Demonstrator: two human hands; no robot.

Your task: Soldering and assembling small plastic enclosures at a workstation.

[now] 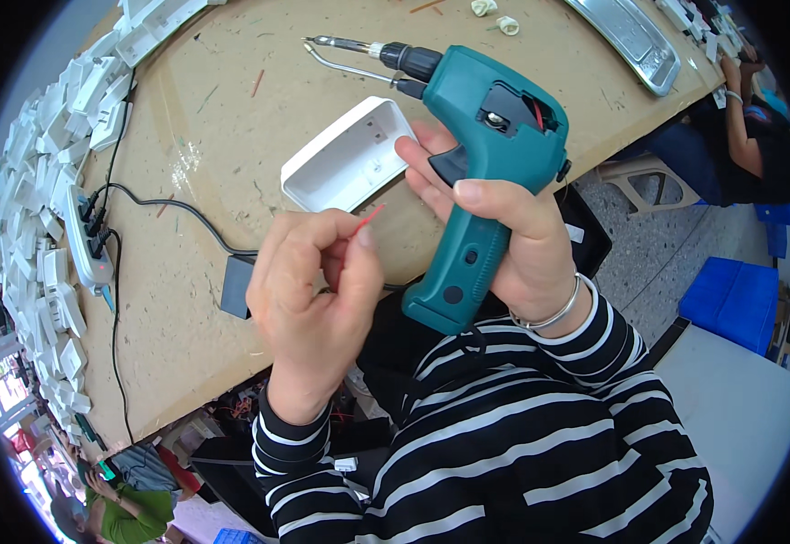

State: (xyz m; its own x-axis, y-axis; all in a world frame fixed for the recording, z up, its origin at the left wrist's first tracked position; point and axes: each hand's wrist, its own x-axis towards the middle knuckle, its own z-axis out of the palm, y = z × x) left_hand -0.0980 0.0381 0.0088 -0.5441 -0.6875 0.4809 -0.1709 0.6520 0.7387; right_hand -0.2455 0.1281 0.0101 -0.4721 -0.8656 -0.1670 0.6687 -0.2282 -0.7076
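Note:
My right hand (pixel 531 238) grips the handle of a teal soldering gun (pixel 513 118) with a black trigger. The gun's metal tip and thin solder feed tube point to the far left, above the table. My fingers reach past the handle on its left side, near the trigger. Between the thumb and index finger of my left hand (pixel 318 281) is a short red wire (pixel 370 218); the rest of it is hidden in the hand. A white plastic housing (pixel 331 168), open side up, lies on the table just beyond my left hand.
White plastic housings (pixel 50 190) are heaped along the left edge of the table (pixel 213 127). A power strip (pixel 84 238) with black cords lies beside them, a dark box (pixel 237 286) nearer me. A metal tray (pixel 630 41) lies far right. Other people sit at right and lower left.

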